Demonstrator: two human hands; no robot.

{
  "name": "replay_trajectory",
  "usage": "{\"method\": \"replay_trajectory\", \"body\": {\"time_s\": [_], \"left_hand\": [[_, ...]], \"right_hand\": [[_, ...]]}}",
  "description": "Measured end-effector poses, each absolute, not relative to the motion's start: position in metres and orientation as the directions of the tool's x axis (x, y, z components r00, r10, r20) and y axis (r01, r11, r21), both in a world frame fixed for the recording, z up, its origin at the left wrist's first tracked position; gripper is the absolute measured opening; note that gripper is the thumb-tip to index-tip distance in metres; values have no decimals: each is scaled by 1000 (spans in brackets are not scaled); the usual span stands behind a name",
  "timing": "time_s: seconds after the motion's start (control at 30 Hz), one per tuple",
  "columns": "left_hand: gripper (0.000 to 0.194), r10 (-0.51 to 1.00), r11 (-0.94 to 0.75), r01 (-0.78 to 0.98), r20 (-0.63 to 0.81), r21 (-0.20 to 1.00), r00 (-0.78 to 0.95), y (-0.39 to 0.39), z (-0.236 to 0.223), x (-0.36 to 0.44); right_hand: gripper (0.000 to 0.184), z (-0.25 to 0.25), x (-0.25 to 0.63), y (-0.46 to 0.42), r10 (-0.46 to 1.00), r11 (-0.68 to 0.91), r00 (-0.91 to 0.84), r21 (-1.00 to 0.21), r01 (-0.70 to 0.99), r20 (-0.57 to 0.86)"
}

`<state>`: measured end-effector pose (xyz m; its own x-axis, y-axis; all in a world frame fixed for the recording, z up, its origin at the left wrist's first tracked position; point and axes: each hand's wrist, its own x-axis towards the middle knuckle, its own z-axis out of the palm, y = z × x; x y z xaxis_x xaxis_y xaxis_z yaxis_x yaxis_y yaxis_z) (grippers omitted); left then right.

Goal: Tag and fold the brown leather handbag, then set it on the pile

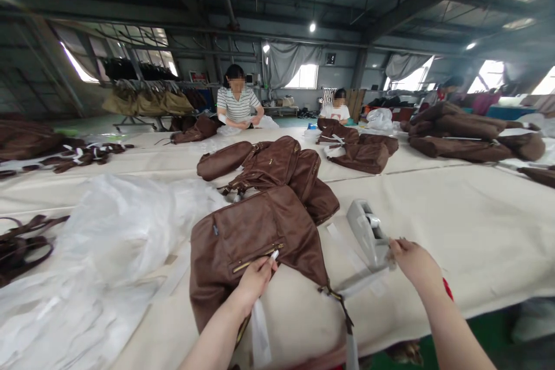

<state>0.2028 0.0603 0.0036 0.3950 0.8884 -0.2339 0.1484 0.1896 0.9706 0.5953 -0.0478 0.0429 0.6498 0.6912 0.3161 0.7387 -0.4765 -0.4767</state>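
Observation:
A brown leather-look bag [255,237] lies flat before me, a brass zipper [255,258] across its front. My left hand [256,282] rests on the bag, fingers closed on a small white piece [274,255] near the zipper's end; whether it wraps the zipper pull I cannot tell. To the right stands a grey tape dispenser [364,231] with a roll of tape in it. At its front end my right hand [410,261] pinches with thumb and fingers, apparently on the tape's end, which is hard to see. A strap with metal hardware [340,300] trails from the bag's lower right corner.
More brown bags [277,165] overlap just behind this one. Crumpled clear plastic bags [125,231] cover the left, beside dark straps [30,245]. Across the table a person in a striped shirt [238,105] handles plastic; another person [336,111] sits farther right. Stuffed brown bags [468,133] are piled at right.

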Motion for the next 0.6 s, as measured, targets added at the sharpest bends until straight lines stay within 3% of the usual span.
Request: {"method": "replay_trajectory", "body": {"time_s": [0.07, 0.13, 0.23, 0.33, 0.47, 0.6], "left_hand": [[49, 899, 172, 165, -223, 971, 378, 60, 2, 203], [49, 903, 167, 179, -223, 970, 368, 61, 1, 204], [47, 899, 183, 181, -239, 966, 368, 62, 1, 204], [43, 899, 192, 177, -245, 965, 363, 61, 2, 204], [44, 896, 185, 179, -241, 966, 372, 61, 3, 204], [46, 895, 181, 165, -232, 970, 382, 61, 2, 204]], "right_hand": [[34, 35, 608, -49, 708, -458, 685, -628, 629, 171], [30, 27, 618, -48, 693, -370, 712, -790, 489, 116], [29, 22, 621, -48, 682, -251, 730, -922, 296, 49], [30, 26, 613, -52, 675, -152, 737, -969, 192, 40], [28, 27, 604, -72, 630, -30, 761, -974, 224, 155], [32, 8, 608, -92, 636, -166, 770, -965, 202, 51]]}}
